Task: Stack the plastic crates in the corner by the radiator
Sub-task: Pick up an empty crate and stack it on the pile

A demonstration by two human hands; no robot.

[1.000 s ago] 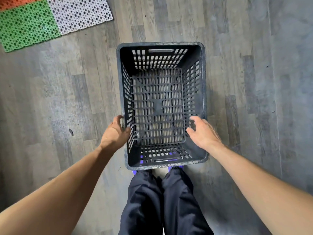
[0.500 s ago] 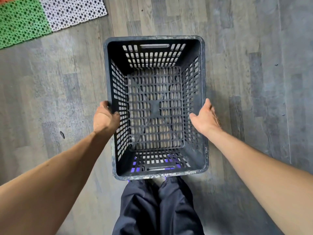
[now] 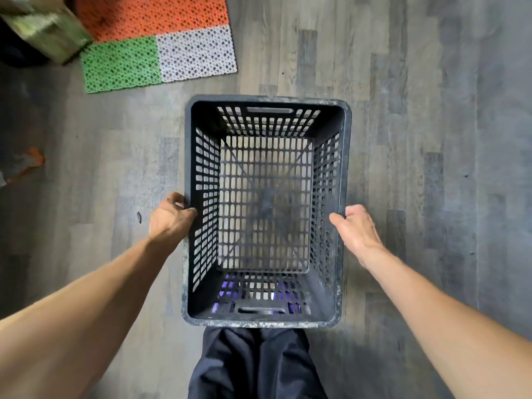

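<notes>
From the head view, you are looking straight down into a dark crate (image 3: 264,322) that fills the centre of the frame, its open top facing you. Its walls and floor are slotted grids, and the grey plank floor (image 3: 417,110) shows through the bottom. A handle slot sits in the far wall near the top of the frame and another in the near wall at the bottom. The rim is scuffed pale at the near and far edges.

Your left hand (image 3: 168,220) is at the left rim, about midway along that side: the thumb lies over the edge into the crate and the fingers curl down the outside, so it is closed around the rim. Your right hand (image 3: 357,228) does the same on the right rim, thumb tip over the edge, fingers wrapped outside. Whether the crate rests on the floor or hangs in your grip cannot be told.

Your dark trousers (image 3: 256,364) show at the bottom centre, just under the near rim.

In the upper left lies a mat (image 3: 161,41) of orange, green and grey perforated tiles, well apart from the crate. A blurred greenish block (image 3: 46,33) stands at its left edge.
</notes>
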